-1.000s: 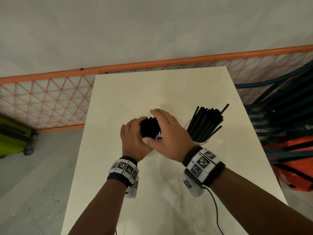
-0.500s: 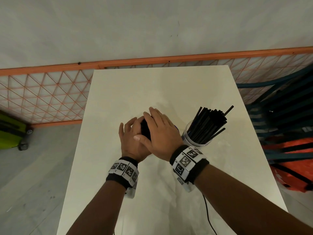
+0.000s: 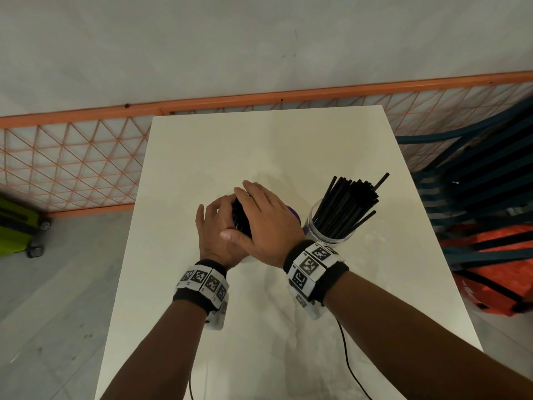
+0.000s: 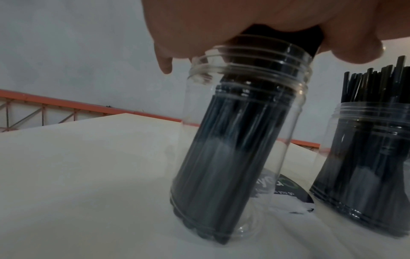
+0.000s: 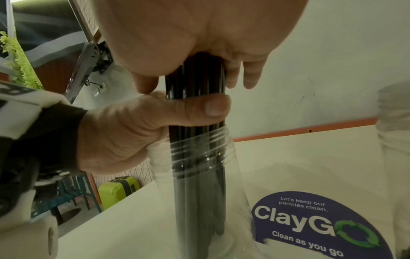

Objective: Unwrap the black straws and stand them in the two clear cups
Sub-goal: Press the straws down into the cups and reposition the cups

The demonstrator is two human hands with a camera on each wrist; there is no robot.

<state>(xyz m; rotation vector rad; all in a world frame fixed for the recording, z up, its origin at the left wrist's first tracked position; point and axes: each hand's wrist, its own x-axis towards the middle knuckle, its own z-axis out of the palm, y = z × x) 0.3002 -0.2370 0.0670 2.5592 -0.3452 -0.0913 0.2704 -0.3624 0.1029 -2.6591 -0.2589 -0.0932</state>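
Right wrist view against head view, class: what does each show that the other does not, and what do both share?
Only the right wrist view: the round "ClayGO" sticker legible on the table, and the clear cup that the straw bundle stands in. Only the head view: the second cup's fanned straws, the orange fence, the stacked chairs. Both: the left hand gripping the bundle, the right hand on top.

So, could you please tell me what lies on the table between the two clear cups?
A round purple "ClayGO" sticker lies flat on the white table between the two clear plastic cups, clearest in the right wrist view.
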